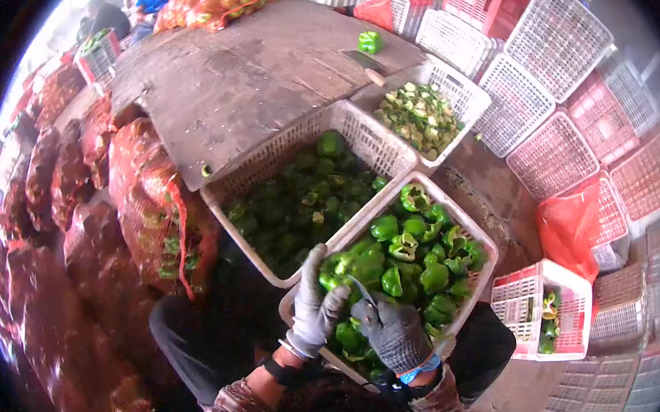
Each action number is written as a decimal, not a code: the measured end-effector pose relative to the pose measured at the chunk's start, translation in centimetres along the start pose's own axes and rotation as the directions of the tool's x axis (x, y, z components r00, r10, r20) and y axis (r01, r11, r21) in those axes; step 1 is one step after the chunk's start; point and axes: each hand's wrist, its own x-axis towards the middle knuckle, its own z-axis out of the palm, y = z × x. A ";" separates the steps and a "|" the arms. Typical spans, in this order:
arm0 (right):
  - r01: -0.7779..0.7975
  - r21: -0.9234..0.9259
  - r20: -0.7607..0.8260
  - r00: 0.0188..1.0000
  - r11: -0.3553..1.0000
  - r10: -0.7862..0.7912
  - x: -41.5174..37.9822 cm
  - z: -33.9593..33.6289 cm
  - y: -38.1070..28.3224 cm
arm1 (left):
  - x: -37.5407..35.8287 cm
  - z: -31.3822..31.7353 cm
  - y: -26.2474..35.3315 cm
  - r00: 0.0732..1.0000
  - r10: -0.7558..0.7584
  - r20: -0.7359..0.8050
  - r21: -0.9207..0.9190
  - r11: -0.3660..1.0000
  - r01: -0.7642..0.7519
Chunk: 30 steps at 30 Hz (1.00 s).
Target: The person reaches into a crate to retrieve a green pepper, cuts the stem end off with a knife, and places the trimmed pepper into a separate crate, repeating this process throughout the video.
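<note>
My left hand [312, 309], in a light grey glove, is closed around a green bell pepper [336, 268]. My right hand [395, 334], in a darker grey glove, grips a small knife, its thin blade [362, 289] pointing up beside the pepper. Both hands are over the near crate [485, 284], which holds many green peppers [434, 277], several cut open at the top. Beyond it, a second crate [397, 156] contains more dark green peppers [283, 202]. The knife's handle is hidden in my right glove.
A crate rim [470, 93] surrounds cut pepper pieces [418, 118]. On the wooden board [257, 64] lie one whole pepper [369, 42] and a wide-bladed knife [365, 64]. Full red mesh sacks [146, 189] crowd the left; stacked crates [557, 41] line the right.
</note>
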 end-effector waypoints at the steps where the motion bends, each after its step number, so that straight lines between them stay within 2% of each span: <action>1: -0.012 -0.067 -0.002 1.000 0.998 0.012 -0.8 0.1 -0.3 | -0.7 0.1 -0.2 1.000 0.012 -0.023 0.036 0.999 -0.011; 2: -0.073 -0.019 -0.001 0.997 0.997 0.073 -2.1 1.1 0.9 | -1.4 0.3 -0.2 0.994 0.093 -0.050 0.175 0.981 -0.083; 3: -0.137 0.026 -0.001 0.991 0.990 0.137 -3.8 2.8 3.1 | -1.9 0.5 0.1 0.998 0.033 -0.049 0.126 0.992 -0.027; 4: -0.133 -0.094 0.027 0.990 0.987 0.136 -4.9 2.9 3.5 | -2.2 0.9 0.6 0.999 -0.030 -0.042 0.072 0.997 0.033; 6: -0.100 -0.328 0.081 0.988 0.939 0.134 -6.9 3.2 4.2 | -1.8 1.9 1.2 0.969 -0.172 -0.177 -0.245 0.961 0.126; 7: 0.017 -0.438 0.069 0.998 0.899 0.015 -9.0 4.2 5.6 | -1.6 1.6 1.6 0.971 -0.186 -0.150 -0.265 0.954 0.142; 9: 0.071 -0.469 0.038 0.997 0.880 -0.060 -9.5 3.0 4.7 | -0.3 0.5 2.3 0.984 -0.164 -0.068 -0.279 0.950 0.139; 10: 0.097 -0.486 0.023 0.995 0.868 -0.098 -9.8 2.4 4.3 | 0.2 0.1 3.1 0.973 -0.232 0.012 -0.311 0.924 0.224; 11: -0.163 -0.121 -0.046 0.986 0.979 0.158 -9.8 2.0 3.9 | 0.4 -0.1 2.2 0.975 -0.214 0.051 -0.274 0.936 0.220; 12: -0.396 0.266 -0.014 0.910 0.879 0.414 -9.7 1.7 3.8 | 0.7 -0.2 1.5 0.976 -0.198 0.095 -0.238 0.947 0.215; 13: -0.346 0.272 -0.016 0.931 0.898 0.363 -9.3 1.7 4.9 | -0.1 0.2 1.5 0.962 -0.237 0.138 -0.297 0.916 0.268; 14: -0.298 0.276 -0.020 0.949 0.914 0.316 -8.5 2.2 7.2 | -0.9 0.8 0.8 0.964 -0.189 0.185 -0.309 0.920 0.240; 15: -0.256 0.278 -0.024 0.962 0.926 0.273 -7.7 2.7 9.3 | -1.6 1.6 1.4 0.939 -0.230 0.255 -0.352 0.882 0.312; 16: -0.202 0.225 -0.024 0.977 0.953 0.213 -7.0 2.0 8.4 | -2.4 2.2 2.0 0.904 -0.268 0.332 -0.390 0.834 0.390; 17: -0.145 0.171 -0.025 0.988 0.974 0.152 -6.2 1.2 7.6 | -3.2 2.3 1.5 0.902 -0.280 0.330 -0.221 0.906 0.362; 19: -0.098 0.067 -0.063 0.993 0.993 0.102 -5.5 0.3 5.5 | -3.8 1.8 1.4 0.882 -0.301 0.363 -0.021 0.943 0.331; 20: -0.113 0.356 -0.019 0.992 0.928 0.128 -5.3 1.2 5.4 | -4.1 1.9 2.1 0.865 -0.321 0.387 0.065 0.945 0.321; 21: -0.155 0.249 -0.023 0.986 0.956 0.166 -5.7 1.6 5.1 | -4.8 2.5 2.0 0.824 -0.424 0.375 -0.089 0.868 0.488; 22: -0.189 0.147 -0.023 0.981 0.971 0.194 -6.3 1.9 4.9 | -5.1 2.6 1.9 0.817 -0.459 0.349 -0.133 0.839 0.528; 23: -0.277 0.135 0.072 0.960 0.951 0.270 -6.9 2.0 4.9 | -5.7 1.9 1.2 0.812 -0.447 0.375 -0.083 0.856 0.510; 25: -0.183 0.244 0.117 0.980 0.952 0.159 -7.3 3.1 6.7 | -6.2 1.0 0.2 0.810 -0.427 0.403 -0.025 0.879 0.476; 28: -0.299 0.590 0.248 0.951 0.750 0.184 -7.3 2.3 5.1 | -6.3 1.2 0.3 0.790 -0.411 0.456 -0.071 0.867 0.493; 30: -0.423 0.739 0.324 0.905 0.525 0.274 -7.7 2.2 5.4 | -6.3 1.7 -0.4 0.773 -0.372 0.515 -0.179 0.834 0.521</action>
